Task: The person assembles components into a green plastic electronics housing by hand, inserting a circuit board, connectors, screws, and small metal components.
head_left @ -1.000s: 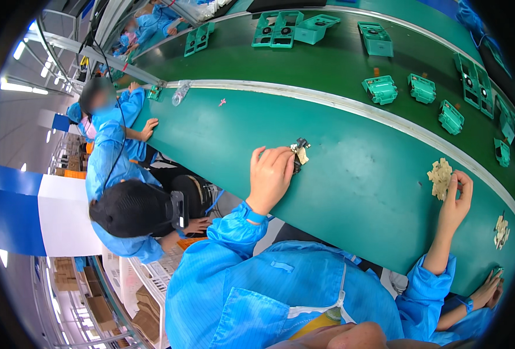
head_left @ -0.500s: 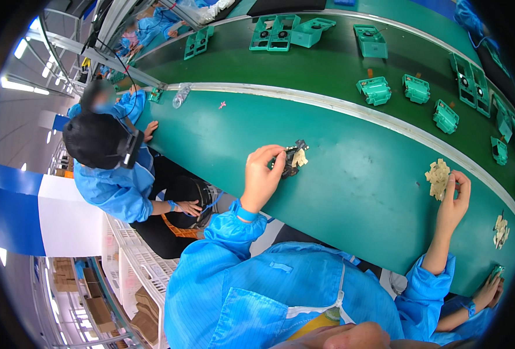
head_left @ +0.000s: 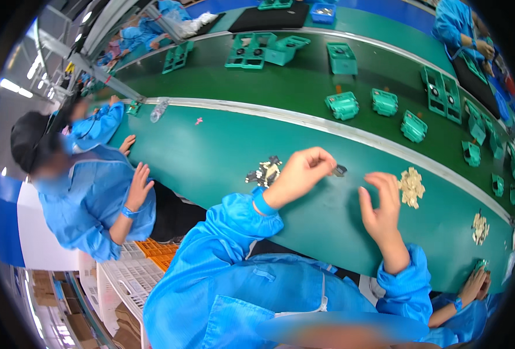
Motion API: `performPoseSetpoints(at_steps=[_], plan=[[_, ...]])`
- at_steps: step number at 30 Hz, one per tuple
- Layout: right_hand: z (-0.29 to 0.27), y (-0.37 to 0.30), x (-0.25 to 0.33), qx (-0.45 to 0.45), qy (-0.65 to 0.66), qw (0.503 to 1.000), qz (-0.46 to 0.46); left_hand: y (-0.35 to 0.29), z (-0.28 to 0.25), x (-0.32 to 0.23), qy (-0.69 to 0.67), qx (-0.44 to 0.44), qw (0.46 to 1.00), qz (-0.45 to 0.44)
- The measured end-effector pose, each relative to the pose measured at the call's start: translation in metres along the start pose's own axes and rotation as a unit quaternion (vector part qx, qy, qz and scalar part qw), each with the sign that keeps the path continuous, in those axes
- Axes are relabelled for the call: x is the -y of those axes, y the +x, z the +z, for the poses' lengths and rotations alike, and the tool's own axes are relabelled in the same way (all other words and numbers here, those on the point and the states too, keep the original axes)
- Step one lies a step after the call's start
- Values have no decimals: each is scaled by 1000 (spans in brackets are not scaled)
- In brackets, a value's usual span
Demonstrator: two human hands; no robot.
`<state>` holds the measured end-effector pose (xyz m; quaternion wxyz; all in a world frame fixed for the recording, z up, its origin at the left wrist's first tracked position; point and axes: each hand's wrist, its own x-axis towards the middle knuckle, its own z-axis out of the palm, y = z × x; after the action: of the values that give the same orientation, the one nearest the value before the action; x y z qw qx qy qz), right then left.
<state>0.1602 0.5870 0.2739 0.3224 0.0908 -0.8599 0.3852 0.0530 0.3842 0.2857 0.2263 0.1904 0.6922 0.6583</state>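
Note:
My left hand [head_left: 302, 176] is closed in a pinch on a small black part [head_left: 340, 170], held over the green table. To its left lies a loose pile of black and cream pieces [head_left: 265, 172], partly behind my wrist. My right hand [head_left: 381, 209] hovers facing it, thumb and fingers apart, and nothing shows between them. Just right of those fingers sits a heap of flat cream pieces [head_left: 412, 187]. The fine shape of the black part is too small to make out.
Beyond a pale rail [head_left: 281, 116], a dark green belt carries several green trays and cases, among them a green case [head_left: 342, 105]. A co-worker [head_left: 94, 186] sits at my left; another person's hands [head_left: 474, 286] work at right, near a smaller cream pile [head_left: 480, 227].
My left hand has moved right, away from the black pile, with a black part. My right hand has left the cream heap and come closer to it. The co-worker at left has raised a hand.

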Motion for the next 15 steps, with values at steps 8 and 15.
performPoseSetpoints(at_steps=[8, 15], plan=[[15, -23, -24, 28, 139, 981, 134, 20, 22, 27, -188, 44, 970, -148], [16, -33, -29, 95, 391, 853, 333, 2, 44, 31, -176, 27, 973, -150]])
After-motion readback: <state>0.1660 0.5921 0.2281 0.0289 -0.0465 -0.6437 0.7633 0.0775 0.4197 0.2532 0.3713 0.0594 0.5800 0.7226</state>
